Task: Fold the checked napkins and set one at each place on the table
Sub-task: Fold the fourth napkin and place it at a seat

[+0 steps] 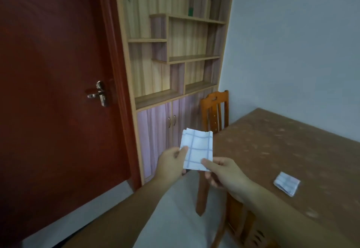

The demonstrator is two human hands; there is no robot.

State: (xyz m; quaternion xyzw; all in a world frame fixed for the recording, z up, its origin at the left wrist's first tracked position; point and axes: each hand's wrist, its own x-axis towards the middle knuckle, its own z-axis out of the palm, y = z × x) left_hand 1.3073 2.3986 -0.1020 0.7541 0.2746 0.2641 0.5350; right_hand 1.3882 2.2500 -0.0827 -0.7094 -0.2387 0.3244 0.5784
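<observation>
Held napkin [196, 149]: thin matt checked cloth. Folded napkin [287, 183] on counter [272, 146]: same cloth. Counter top: brown, mottled, faint sheen. Chair [214, 109]: glossy varnished wood. Door [48, 72]: smooth dark-red finish. Handle [99, 94]: shiny metal. Shelf unit [175, 39]: matt wood-grain.

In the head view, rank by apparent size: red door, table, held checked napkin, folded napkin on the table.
1. red door
2. table
3. held napkin
4. folded napkin
The held napkin is nearer the camera, so ranks three and four are unsure.
</observation>
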